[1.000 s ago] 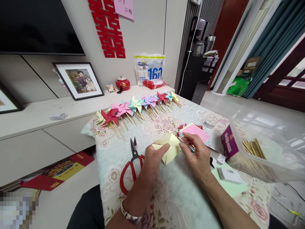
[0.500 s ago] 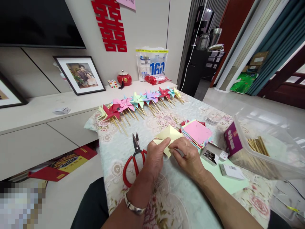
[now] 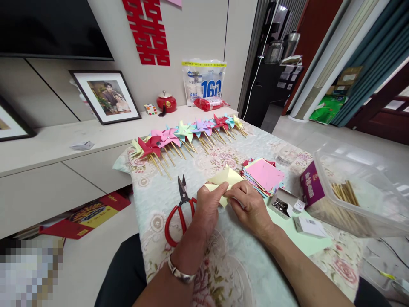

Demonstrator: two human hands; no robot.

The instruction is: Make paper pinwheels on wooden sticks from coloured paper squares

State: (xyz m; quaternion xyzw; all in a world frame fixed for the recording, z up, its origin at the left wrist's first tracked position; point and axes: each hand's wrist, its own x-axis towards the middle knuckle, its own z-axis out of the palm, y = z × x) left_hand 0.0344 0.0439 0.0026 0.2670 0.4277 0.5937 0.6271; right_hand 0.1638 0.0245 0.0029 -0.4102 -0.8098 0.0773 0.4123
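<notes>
My left hand (image 3: 207, 207) and my right hand (image 3: 249, 207) meet over the middle of the table, both pinching a folded pale yellow paper (image 3: 224, 178) whose points stick up past my fingertips. Just right of it lies a stack of coloured paper squares (image 3: 263, 175) with a pink sheet on top. Red-handled scissors (image 3: 179, 209) lie shut on the cloth beside my left hand. A bracelet circles my left wrist.
A row of finished paper pinwheels (image 3: 187, 136) on wooden sticks lies along the table's far edge. A clear plastic bin (image 3: 358, 192) with wooden sticks stands at the right, with a small open box (image 3: 283, 205) of metal pins and a white card (image 3: 309, 227) near it.
My right hand left the paper stack and joined the left on the yellow paper; both hands drew it closer and folded it smaller. The camera tipped slightly.
</notes>
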